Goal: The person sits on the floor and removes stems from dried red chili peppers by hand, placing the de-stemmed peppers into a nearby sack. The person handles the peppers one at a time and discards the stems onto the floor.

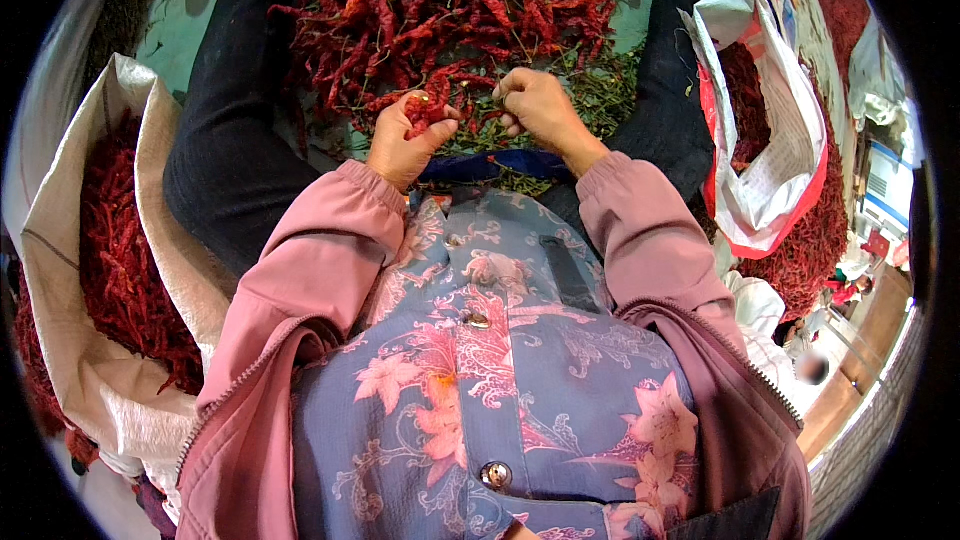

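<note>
Several dried red chillies (424, 114) are gathered in my left hand (411, 133), its thumb and fingers closed around them. My right hand (541, 106) is just beside it, fingers curled and fingertips pinched at the stem ends; whether a stem is between them is too small to tell. Beyond both hands spreads a large heap of dried red chillies (450, 7), many with stems on. Loose greenish stems (600, 94) lie under and to the right of my right hand. A dark blue cloth or rim (495, 165) crosses just below my wrists.
My dark-trousered legs (232, 90) flank the heap. On the left stands an open woven sack (161, 247) holding red chillies (120, 240). An open white-and-red sack (795, 187) with chillies inside stands on the right. More chillies (810, 262) are piled behind it, and a person (814, 369) is farther off.
</note>
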{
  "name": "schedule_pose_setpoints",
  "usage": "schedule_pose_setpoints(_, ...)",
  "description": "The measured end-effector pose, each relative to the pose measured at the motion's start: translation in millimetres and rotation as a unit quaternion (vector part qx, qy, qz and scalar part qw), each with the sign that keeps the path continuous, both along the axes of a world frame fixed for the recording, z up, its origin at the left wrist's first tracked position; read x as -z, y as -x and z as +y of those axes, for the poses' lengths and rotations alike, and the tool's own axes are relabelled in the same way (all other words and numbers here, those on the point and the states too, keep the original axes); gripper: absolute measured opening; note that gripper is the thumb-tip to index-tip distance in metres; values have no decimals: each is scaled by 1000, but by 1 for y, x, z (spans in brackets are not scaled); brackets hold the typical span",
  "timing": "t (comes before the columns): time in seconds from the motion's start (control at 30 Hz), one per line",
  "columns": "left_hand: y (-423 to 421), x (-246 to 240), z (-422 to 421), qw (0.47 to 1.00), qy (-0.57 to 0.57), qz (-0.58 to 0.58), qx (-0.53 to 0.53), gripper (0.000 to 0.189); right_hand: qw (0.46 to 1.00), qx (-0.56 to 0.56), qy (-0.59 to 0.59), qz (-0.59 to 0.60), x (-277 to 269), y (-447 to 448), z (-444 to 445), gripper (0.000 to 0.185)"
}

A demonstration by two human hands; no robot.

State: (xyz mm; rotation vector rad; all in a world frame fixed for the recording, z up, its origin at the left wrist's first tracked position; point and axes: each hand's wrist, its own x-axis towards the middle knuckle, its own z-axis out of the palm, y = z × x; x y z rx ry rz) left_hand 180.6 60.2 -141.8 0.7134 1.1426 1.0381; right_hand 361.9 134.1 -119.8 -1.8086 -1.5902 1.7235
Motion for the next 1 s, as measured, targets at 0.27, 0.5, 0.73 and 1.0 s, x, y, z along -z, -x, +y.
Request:
schedule_pose_setpoints(0.27,-7,-8,-5,997,-9,-31,64,16,939,172,192,229,-24,21,-38,10)
schedule_pose_setpoints(0.5,-8,-15,-5,993,51,-75,73,10,983,53,34,171,-28,21,-40,12)
schedule_pose_setpoints(0.73,-11,-24,0,948,232,-218,-15,5,903,-125,-408,-49,8,25,-43,7)
schedule_pose_setpoints(1.0,5,-16,-7,972,173,-143,-66,11,868,-208,-372,-255,50,-1,5,15)
